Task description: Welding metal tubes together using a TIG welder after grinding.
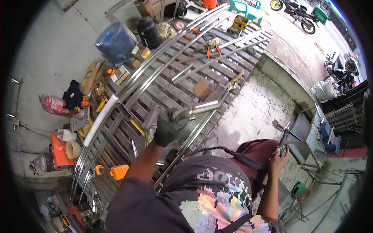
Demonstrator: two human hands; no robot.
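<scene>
Gloved left hand (pixel 169 127) is wrapped tight round a shiny tube (pixel 196 109) over the slatted worktop (pixel 171 87), right hand (pixel 279 157) (bare) clenched on a tool (pixel 283 134) beside the knee.

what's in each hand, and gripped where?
Left hand, gloved, grips a shiny metal tube at its near end; the rest sticks out to the right. Right hand, bare, holds a dark tool by its lower handle, head pointing up.

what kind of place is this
Most likely a metal fabrication or welding workshop open to the street: curved steel rails lie on a slatted workbench, an orange power tool sits at its edge, and motorbikes are parked outside.
</scene>
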